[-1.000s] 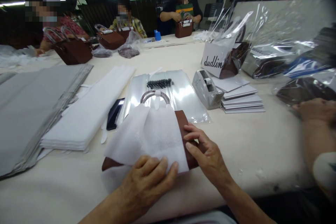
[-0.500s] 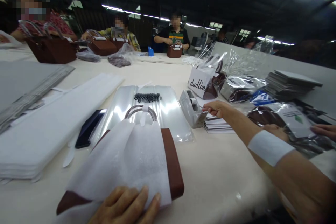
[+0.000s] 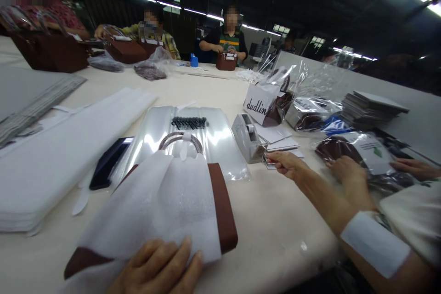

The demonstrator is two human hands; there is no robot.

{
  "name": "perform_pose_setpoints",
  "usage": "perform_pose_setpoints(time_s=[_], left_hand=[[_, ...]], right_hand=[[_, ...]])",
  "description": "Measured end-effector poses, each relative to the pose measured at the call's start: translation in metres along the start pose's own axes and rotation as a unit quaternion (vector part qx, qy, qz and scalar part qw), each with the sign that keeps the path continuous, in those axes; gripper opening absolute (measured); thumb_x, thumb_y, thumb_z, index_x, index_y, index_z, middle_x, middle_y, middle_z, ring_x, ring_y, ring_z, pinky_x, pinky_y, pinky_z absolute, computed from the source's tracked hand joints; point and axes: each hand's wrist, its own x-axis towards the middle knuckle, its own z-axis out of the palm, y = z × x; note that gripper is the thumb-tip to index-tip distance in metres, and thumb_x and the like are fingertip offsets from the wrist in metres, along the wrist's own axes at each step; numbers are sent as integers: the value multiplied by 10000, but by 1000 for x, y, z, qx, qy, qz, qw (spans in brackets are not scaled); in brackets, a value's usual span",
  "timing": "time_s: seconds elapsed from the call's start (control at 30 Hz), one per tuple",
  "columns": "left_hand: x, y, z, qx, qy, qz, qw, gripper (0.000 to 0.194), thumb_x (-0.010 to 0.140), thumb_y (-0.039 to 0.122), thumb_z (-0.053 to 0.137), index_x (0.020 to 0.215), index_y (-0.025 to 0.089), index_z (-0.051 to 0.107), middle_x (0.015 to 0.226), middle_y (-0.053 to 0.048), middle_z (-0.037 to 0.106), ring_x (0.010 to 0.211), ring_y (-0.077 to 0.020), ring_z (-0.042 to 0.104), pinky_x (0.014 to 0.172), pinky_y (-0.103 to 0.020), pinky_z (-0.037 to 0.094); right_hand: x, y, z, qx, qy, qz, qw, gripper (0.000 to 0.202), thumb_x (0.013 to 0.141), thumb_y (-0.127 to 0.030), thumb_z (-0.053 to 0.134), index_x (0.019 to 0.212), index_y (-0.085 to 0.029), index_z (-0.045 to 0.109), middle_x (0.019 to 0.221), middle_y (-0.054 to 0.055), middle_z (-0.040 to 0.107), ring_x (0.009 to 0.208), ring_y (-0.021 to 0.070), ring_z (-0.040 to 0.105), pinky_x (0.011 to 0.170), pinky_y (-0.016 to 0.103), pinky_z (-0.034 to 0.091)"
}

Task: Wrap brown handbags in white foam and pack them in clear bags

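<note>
A brown handbag lies on the table in front of me, mostly covered by a white wrapping sheet. Its ring-shaped handles stick out at the far end with a white strip around them. My left hand lies flat over the near edge of the sheet, fingers stretched out and pressing it onto the bag. Ahead to the right, my right hand pinches at the front lip of a grey tape dispenser, closed on the tape's end, which hardly shows. A white patch sits on my right forearm.
Clear plastic bags lie beyond the handbag, beside a dark phone. White sheets are stacked left, cards behind the dispenser. A co-worker's hand touches a plastic-wrapped bag at right. Other people handle bags across the table.
The view has shifted slightly, moving most things a little left and up. My right hand stays at the dispenser's front. The co-worker's hand and forearm beside my right arm show more fully.
</note>
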Motion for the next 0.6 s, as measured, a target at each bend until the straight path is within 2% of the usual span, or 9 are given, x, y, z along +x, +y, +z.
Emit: perform_pose_setpoints(time_s=[0.1, 0.2, 0.3, 0.4, 0.5, 0.57, 0.6], left_hand=[[0, 3, -7, -5, -30, -19, 999, 373, 925, 123, 283, 986, 210, 641, 1003, -24, 632, 857, -143, 531, 821, -306, 341], [0, 7, -14, -11, -78, -42, 996, 357, 918, 103, 304, 1071, 216, 607, 1055, -16, 619, 904, -151, 514, 843, -304, 337], [-1, 10, -18, -19, -70, -45, 996, 322, 894, 90, 369, 1102, 196, 591, 1095, -42, 598, 918, -167, 502, 841, -312, 342], [-2, 11, -19, -20, -73, -44, 996, 322, 881, 80, 388, 1118, 184, 579, 1120, -65, 577, 932, -175, 493, 844, -317, 344], [-3, 11, -20, -16, -81, -37, 996, 328, 878, 81, 393, 1135, 190, 566, 1141, -71, 560, 941, -181, 483, 843, -323, 345], [-3, 10, -20, -15, -84, -35, 996, 329, 878, 84, 394, 1141, 191, 561, 1142, -72, 554, 940, -185, 477, 834, -327, 347], [-4, 10, -20, -15, -84, -34, 996, 329, 877, 87, 396, 1144, 190, 558, 1140, -73, 553, 939, -186, 473, 830, -328, 347]], right_hand=[[9, 12, 13, 11, 41, -12, 999, 181, 881, -274, 509, 919, -101, 547, 745, -7, 544, 532, 44, 488, 452, 155, 424], [13, 16, 20, 21, 71, -17, 997, 211, 880, -293, 508, 970, -105, 543, 827, 19, 559, 631, 77, 536, 534, 202, 474], [1, 24, 20, 32, 88, -18, 995, 163, 870, -252, 522, 904, -95, 542, 752, -2, 536, 536, 45, 476, 446, 153, 407], [-40, 29, 22, 61, 71, -53, 994, 101, 820, -199, 569, 796, -105, 540, 668, -21, 516, 405, 2, 324, 324, 111, 232], [-112, 29, 36, 106, -37, -92, 989, 146, 738, -258, 653, 804, -145, 589, 714, -8, 572, 363, -18, 271, 299, 113, 174], [-164, 29, 53, 147, -183, -81, 969, 219, 709, -317, 686, 828, -145, 621, 732, 6, 593, 331, -38, 253, 294, 108, 153], [-186, 30, 63, 152, -230, -61, 959, 234, 709, -333, 686, 839, -144, 632, 726, 11, 599, 315, -42, 251, 291, 110, 144]])
